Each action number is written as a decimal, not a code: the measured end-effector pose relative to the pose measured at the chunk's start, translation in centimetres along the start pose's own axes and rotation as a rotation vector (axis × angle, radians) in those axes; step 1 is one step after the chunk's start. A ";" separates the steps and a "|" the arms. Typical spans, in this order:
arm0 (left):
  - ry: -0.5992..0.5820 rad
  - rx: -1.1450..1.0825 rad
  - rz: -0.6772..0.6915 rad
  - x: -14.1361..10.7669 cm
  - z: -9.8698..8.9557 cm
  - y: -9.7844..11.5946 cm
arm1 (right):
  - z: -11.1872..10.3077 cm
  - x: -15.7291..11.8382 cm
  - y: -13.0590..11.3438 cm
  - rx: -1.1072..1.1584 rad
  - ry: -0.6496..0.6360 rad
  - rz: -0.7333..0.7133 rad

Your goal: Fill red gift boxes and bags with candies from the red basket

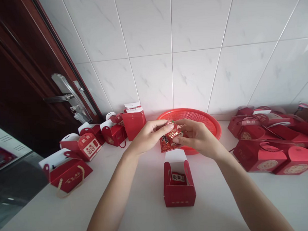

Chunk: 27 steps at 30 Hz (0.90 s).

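Observation:
In the middle of the head view, my left hand (149, 134) and my right hand (199, 137) are closed on a small bunch of red wrapped snack packets (168, 146). One of them, a packet with gold print (173, 132), is pinched between both thumbs and fingers. A larger dark-lettered packet hangs below the left fingers. Directly beneath stands an open red gift box (180, 197), its flaps raised. Inside it lies a red packet with a pale label (178, 177). What the palms cover is hidden.
Behind my hands a red plastic basket (217, 128) sits against the tiled wall. Several folded red gift boxes (114, 134) stand at left, one with a rope handle (70, 175). More red boxes (260, 155) crowd the right side. A dark door is at far left.

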<state>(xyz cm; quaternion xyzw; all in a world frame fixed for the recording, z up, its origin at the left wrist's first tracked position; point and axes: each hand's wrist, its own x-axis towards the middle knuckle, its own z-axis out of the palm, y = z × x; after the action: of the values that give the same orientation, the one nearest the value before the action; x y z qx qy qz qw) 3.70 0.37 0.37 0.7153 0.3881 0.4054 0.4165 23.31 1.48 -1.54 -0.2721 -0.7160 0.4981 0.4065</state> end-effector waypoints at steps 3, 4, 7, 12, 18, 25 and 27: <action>-0.053 -0.047 -0.037 -0.1 -0.3 0.1 | -0.3 0.0 0.0 0.000 0.036 0.016; -0.065 -0.050 -0.040 -0.2 -0.4 0.2 | -0.4 0.0 0.0 0.008 0.047 0.018; -0.109 -0.061 -0.030 -0.3 -0.5 0.4 | -0.9 0.0 0.1 0.032 0.068 0.016; -0.141 0.016 -0.039 -0.6 -0.5 0.2 | -2.0 -0.3 -0.1 0.023 0.229 -0.040; -0.244 0.347 -0.168 -1.0 0.3 0.0 | -2.9 -0.8 -0.9 0.006 0.344 -0.085; -0.288 0.573 -0.244 -0.7 2.0 -0.2 | -2.7 -1.0 -1.2 -0.002 0.327 -0.096; -0.381 0.581 -0.240 -0.6 2.3 -0.1 | -2.6 -1.0 -1.2 -0.014 0.328 -0.094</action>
<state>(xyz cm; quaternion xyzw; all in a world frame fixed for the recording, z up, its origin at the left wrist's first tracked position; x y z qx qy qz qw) 5.57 -0.81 -0.63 0.8156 0.4837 0.0862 0.3055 26.07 1.58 -0.25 -0.3185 -0.6555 0.4225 0.5388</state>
